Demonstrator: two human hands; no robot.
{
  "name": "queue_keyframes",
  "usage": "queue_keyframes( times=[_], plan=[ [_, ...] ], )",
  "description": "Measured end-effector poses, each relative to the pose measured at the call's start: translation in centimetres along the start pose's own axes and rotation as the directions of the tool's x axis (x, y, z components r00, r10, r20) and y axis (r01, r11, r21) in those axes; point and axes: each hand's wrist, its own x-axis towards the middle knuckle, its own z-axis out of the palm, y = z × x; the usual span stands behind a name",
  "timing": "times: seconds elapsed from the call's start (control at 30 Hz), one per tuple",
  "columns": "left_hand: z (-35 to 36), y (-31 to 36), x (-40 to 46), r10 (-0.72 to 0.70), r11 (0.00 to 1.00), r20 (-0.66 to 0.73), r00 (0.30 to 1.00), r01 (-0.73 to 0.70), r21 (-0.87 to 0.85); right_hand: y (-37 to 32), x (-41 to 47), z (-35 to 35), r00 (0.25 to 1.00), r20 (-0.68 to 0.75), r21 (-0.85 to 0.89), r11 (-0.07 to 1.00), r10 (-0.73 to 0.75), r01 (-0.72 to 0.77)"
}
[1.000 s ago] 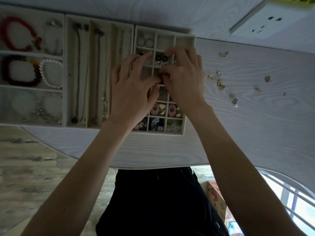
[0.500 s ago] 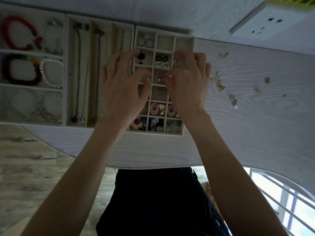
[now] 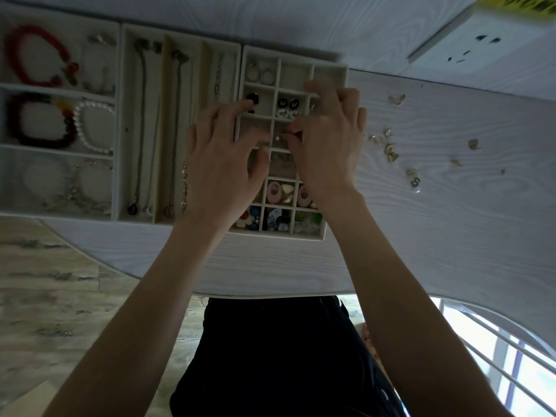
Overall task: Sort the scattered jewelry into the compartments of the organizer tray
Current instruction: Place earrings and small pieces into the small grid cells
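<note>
Both hands have split apart over the gridded earring tray (image 3: 334, 70); a second ago their fingertips were pinched together on something above the middle cells. Left hand (image 3: 222, 164) has drifted to 9 o'clock and now sits over the tray's left column, fingers loosely spread, holding nothing I can see. Right hand (image 3: 328, 145) stays at the 3 o'clock side, thumb and forefinger pinched at a small pearl-drop earring (image 3: 279, 136) in the centre cell of the third row. Can't tell if it's still gripped or just released; it looks to be resting in the cell.

Read: that piece is placed or a hair from it.

Remaining work: loose gold earrings (image 3: 391, 152) scattered on the table (image 3: 451, 236) at 3 o'clock of the tray, well apart from it, a dozen or so. Two top-row cells look free.

Necklace tray (image 3: 180, 34) and bracelet tray (image 3: 60, 90) at 9 o'clock are already filled.

Likely next: right hand reaches out to 3 o'clock for another gold piece.
</note>
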Motion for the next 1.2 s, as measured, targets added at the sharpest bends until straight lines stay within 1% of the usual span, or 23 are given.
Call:
queue_keyframes(
  times=[0.23, 0.43, 0.57, 0.7, 0.93, 1.2],
  plan=[
    [0.0, 0.0, -0.1, 0.013, 1.000, 0.011, 1.000, -0.013, 0.011, 0.2, -0.2, 0.6, 0.998, -0.065, -0.004, 1.000, -0.020, 0.020],
    [0.1, 0.4, 0.0, 0.010, 0.999, 0.020, 1.000, -0.011, 0.040, 0.8, -0.7, 0.5, 0.985, -0.171, 0.071, 0.997, -0.014, 0.026],
    [0.2, 0.4, 0.1, -0.013, 1.000, 0.012, 1.000, 0.012, 0.027, 0.4, -0.8, 0.5, 0.990, -0.140, 0.077, 0.996, -0.029, 0.040],
    [0.0, 0.4, 0.2, -0.043, 0.999, -0.004, 0.999, 0.043, -0.012, 0.6, -1.2, 0.1, 0.988, -0.156, 0.144, 0.989, -0.021, 0.044],
    [0.1, 0.3, 0.0, -0.042, 0.999, -0.012, 0.999, 0.042, -0.029, 0.7, -1.6, 0.3, 0.998, -0.051, 0.135, 0.990, -0.037, 0.043],
    [0.1, 0.2, 0.1, -0.047, 0.998, -0.019, 0.999, 0.046, -0.047, 0.6, -1.3, 0.4, 0.997, -0.068, 0.129, 0.991, -0.034, 0.043]
  ],
)
